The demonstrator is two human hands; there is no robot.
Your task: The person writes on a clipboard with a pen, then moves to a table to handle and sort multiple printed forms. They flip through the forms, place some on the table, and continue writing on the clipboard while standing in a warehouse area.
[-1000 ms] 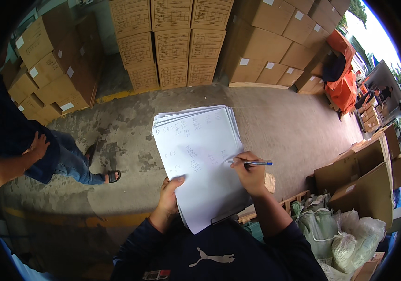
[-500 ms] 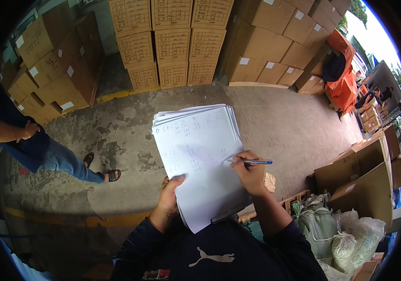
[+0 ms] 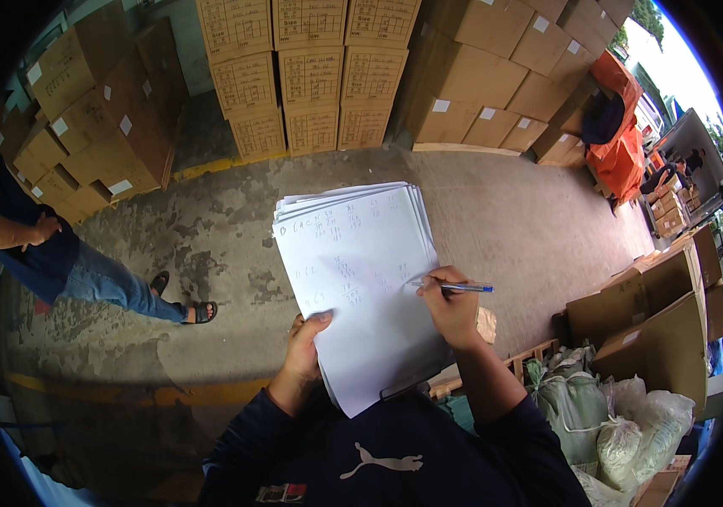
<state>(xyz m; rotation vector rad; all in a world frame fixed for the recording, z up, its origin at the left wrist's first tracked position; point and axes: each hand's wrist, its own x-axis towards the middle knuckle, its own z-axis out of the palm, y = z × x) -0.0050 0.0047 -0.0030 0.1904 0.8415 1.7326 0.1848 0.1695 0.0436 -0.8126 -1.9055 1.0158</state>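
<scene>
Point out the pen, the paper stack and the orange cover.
Pen [image 3: 468, 287], head view: rear of its barrel.
Paper stack [image 3: 372, 328], head view: top sheet, below the writing.
Orange cover [image 3: 619, 160], head view: its lower part.

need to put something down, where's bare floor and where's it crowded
Bare concrete floor lies right of the paper stack, bordered by the far cartons, the orange cover and the open cartons. A stained patch lies between the other person's sandals and the left hand. Crowded: lower right, with filled bags, and upper left, with stacked boxes.
</scene>
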